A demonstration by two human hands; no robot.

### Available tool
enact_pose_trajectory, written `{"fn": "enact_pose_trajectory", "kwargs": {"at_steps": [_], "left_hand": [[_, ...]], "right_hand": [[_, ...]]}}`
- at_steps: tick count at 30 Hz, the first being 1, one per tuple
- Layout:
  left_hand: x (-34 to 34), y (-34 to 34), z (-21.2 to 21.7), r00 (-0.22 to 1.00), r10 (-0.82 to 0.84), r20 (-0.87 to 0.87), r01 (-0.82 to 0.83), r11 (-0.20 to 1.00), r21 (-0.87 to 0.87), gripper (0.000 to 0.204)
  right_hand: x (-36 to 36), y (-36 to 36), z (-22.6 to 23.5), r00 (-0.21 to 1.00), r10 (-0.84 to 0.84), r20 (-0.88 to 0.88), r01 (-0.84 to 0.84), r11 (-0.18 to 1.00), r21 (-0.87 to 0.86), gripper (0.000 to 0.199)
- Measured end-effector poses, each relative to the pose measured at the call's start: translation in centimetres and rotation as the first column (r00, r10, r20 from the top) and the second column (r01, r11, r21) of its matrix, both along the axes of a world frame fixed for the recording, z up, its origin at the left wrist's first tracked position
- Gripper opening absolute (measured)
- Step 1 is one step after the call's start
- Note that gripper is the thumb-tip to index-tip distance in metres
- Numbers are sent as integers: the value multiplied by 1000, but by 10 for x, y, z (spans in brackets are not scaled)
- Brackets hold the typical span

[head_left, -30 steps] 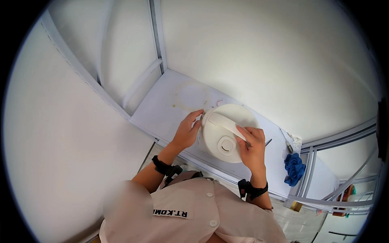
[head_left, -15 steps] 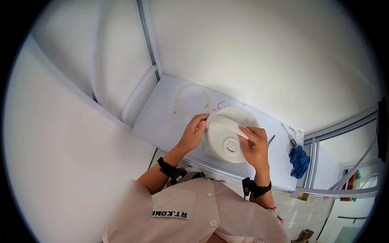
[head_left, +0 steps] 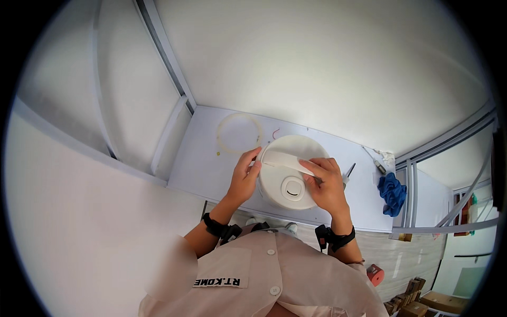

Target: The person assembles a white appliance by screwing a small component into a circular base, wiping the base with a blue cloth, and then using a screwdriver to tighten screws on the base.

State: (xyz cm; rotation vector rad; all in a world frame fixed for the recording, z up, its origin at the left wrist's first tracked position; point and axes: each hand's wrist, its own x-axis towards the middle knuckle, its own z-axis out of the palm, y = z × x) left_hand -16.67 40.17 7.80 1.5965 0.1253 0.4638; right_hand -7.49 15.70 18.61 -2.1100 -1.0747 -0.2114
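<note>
A round white appliance lid [head_left: 289, 189] with a square latch in its middle lies on a pale work shelf [head_left: 206, 158]. My left hand [head_left: 244, 178] and my right hand [head_left: 326, 186] hold the two ends of a flat white strip-shaped handle [head_left: 282, 160] across the lid's top. My left fingers pinch its left end at the lid's rim. My right fingers press on its right end.
A thin clear ring [head_left: 238, 133] and a small red hook [head_left: 275, 133] lie behind the lid. A screwdriver [head_left: 373, 162] and a blue cloth [head_left: 392, 193] are to the right, a small dark tool [head_left: 348, 171] beside my right hand. White partition walls stand all round.
The view has swung, so the shelf and lid sit more to the left and lower. Both hands keep their hold on the white strip over the lid.
</note>
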Motion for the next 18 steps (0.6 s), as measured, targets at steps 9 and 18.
{"fn": "enact_pose_trajectory", "kwargs": {"at_steps": [9, 18], "left_hand": [[-2, -3, 1, 999, 32, -9, -32, 999, -15, 44], [2, -2, 1, 1000, 18, -6, -18, 999, -31, 45]], "right_hand": [[2, 3, 4, 1000, 5, -6, -5, 1000, -2, 44], [3, -1, 5, 1000, 15, -23, -14, 1000, 10, 41]]}}
